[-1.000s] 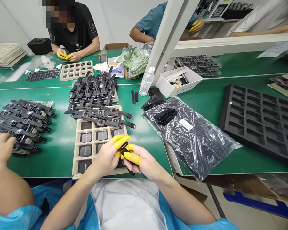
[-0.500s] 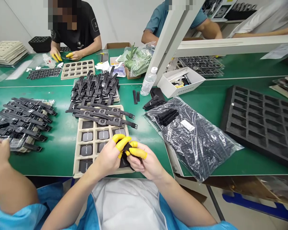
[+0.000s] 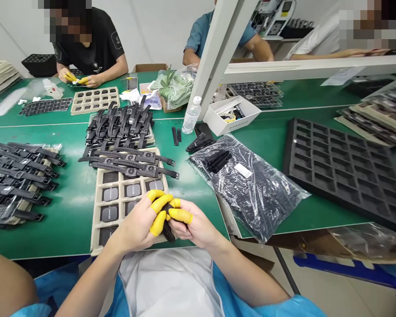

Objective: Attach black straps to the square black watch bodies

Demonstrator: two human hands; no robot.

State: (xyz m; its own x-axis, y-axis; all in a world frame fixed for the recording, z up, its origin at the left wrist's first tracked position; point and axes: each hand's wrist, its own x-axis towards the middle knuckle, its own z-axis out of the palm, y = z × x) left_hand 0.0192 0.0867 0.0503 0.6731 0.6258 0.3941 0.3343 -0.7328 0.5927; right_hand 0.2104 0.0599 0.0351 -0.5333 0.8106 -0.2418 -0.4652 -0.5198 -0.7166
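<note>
My left hand (image 3: 140,222) and my right hand (image 3: 193,222), with yellow finger cots on several fingertips, are pinched together over the front of a beige tray (image 3: 94,220). Between them they grip a black watch strap (image 3: 168,232), one end of which hangs below the fingers. Whether a watch body is attached is hidden by the fingers. Square dark watch faces (image 3: 110,194) sit in the tray's compartments. Across its far end lie several watches with straps (image 3: 130,171), beside a denser heap of watches (image 3: 119,125).
A plastic bag of black straps (image 3: 254,185) lies to the right, with loose straps (image 3: 219,160) on top. Beyond it stand a bottle (image 3: 191,116) and a white box (image 3: 232,115). A black foam tray (image 3: 343,171) lies far right, stacked watches (image 3: 20,176) left. A co-worker (image 3: 92,48) sits opposite.
My view has shifted, so the table contents sit further left. My left fingers have changed their hold, and a strap end now hangs visibly below my hands. The neighbour's hand at left has left view.
</note>
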